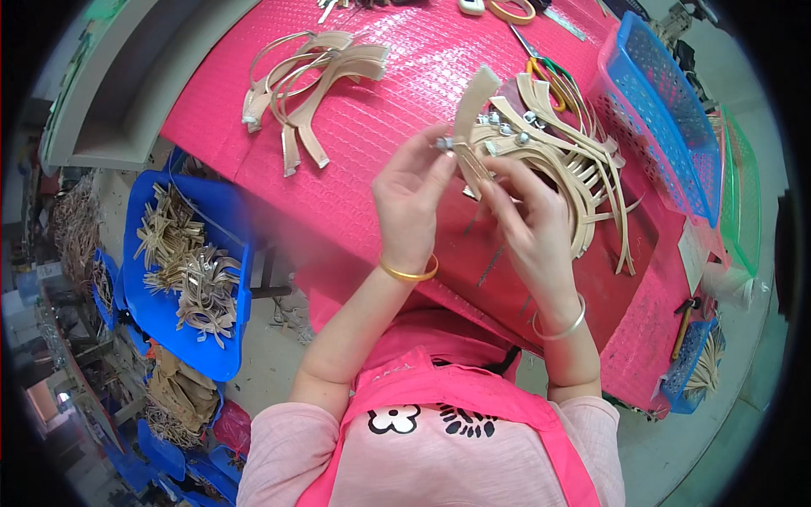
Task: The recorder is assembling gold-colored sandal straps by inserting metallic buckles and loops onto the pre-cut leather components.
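Note:
Both my hands hold one beige strap piece (473, 103), which looks like part of a sandal upper, above the pink-covered table. My left hand (407, 203) pinches it near a small metal buckle (444, 144), thumb and fingers closed. On the strap's lower part, my right hand (534, 221) closes its fingertips. Just behind and right of my right hand lies a heap of beige straps (583, 173) with several silver buckles, partly over a dark red mat (591, 291). Further left on the table rests another bundle of beige straps (314, 76).
Scissors (536, 66) and a tape roll (512, 10) lie at the far side. Pink and blue plastic baskets (650, 127) stand at the right edge, with a hammer (683, 329) below. A blue bin (224, 338) of metallic straps sits lower left, near a grey shelf (110, 110).

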Demonstrator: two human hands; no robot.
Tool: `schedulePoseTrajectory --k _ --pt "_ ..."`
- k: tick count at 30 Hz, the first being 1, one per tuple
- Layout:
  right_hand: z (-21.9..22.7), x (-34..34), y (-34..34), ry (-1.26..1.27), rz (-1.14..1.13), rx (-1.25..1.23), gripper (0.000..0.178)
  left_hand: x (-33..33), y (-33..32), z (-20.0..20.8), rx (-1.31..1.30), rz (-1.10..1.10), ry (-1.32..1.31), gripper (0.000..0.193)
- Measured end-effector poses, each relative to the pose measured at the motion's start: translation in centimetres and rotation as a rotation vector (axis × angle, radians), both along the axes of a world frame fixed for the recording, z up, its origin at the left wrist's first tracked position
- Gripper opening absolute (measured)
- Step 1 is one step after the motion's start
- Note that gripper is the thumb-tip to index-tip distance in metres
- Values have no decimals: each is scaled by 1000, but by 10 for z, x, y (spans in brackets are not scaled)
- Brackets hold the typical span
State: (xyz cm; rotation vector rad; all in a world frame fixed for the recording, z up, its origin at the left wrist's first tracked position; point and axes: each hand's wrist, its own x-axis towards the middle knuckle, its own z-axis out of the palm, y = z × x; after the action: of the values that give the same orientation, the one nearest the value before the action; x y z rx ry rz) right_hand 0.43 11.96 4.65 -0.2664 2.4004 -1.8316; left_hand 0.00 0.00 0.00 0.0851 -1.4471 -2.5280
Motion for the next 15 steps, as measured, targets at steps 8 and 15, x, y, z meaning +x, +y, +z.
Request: schedulePoseTrajectory --k 8,15 --pt "3 1 -6 103 -92 259 8 12 -14 4 158 -186 13 33" --pt "11 -2 -7 274 35 349 8 10 -27 6 106 -237 19 29"
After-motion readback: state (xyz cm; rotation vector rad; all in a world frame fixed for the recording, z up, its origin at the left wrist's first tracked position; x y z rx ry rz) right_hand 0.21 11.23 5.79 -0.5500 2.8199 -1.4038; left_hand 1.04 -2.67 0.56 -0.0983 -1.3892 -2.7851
